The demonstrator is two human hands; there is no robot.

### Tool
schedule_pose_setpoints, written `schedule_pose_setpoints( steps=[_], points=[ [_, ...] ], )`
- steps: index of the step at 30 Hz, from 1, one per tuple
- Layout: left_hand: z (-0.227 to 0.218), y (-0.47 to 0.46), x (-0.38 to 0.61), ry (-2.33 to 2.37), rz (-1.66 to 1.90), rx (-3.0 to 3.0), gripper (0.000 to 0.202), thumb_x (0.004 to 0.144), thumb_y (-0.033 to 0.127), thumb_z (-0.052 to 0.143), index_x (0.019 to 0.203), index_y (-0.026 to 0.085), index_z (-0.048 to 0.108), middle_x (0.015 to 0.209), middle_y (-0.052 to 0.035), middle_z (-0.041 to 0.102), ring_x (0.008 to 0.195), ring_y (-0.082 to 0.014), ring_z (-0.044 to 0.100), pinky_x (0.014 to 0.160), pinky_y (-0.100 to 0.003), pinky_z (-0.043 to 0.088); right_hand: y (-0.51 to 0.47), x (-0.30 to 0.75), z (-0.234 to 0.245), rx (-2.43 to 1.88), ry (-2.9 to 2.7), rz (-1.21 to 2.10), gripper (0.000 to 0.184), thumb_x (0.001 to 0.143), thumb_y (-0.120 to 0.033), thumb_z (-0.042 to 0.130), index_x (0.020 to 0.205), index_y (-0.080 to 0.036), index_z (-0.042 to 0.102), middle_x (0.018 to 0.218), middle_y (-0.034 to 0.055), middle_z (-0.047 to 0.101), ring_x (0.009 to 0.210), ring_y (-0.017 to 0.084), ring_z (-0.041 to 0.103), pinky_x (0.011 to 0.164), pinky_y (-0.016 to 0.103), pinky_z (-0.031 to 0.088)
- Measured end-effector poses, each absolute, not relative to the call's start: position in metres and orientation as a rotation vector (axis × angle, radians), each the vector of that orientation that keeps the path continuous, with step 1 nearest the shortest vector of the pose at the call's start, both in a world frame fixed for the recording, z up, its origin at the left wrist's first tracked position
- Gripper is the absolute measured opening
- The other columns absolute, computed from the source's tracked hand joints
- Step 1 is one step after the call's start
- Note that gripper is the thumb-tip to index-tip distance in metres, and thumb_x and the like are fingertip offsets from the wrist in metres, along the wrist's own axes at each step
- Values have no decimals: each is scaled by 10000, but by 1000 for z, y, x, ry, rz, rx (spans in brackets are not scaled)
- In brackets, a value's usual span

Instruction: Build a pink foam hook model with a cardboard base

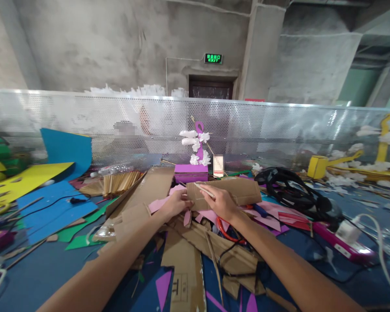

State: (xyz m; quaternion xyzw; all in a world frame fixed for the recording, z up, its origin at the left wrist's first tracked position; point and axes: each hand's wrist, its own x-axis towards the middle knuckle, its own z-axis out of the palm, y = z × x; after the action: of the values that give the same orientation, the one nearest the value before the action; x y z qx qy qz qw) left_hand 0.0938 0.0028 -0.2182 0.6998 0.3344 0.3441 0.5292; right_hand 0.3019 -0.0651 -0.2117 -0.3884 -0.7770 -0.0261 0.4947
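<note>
Forearms [117, 255] converging; right hand [223, 201] gripping pale stick [205, 190]; left hand [177, 203] touching 9 o'clock end of cardboard [247, 193], hold unclear; long axis running 9-to-3.

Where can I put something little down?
Try the blue table at lower left, between the green sheet and left arm. Another patch, between the right arm and pink power strip, is partly littered. Around the left hand and right hand, cardboard and purple scraps crowd the table.

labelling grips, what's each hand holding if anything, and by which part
The right hand holds a pale pencil-like stick behind its visible tip. The left hand is at the left end of the cardboard piece; grip unclear.
</note>
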Motion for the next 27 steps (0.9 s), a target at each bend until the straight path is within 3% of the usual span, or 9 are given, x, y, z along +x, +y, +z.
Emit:
schedule_pose_setpoints(
  steps=[27],
  points=[
    [-218, 0, 93, 765, 838, 1699, 347, 685, 243, 773, 1014, 142, 726, 803, -53, 746, 727, -203, 695, 627, -256, 488, -75, 295, -209, -953, -1985, 31, 288, 975, -234, 546, 1188, -268, 738, 1172, 45, 792, 1055, 232, 767, 960, 349, 592]
  ],
)
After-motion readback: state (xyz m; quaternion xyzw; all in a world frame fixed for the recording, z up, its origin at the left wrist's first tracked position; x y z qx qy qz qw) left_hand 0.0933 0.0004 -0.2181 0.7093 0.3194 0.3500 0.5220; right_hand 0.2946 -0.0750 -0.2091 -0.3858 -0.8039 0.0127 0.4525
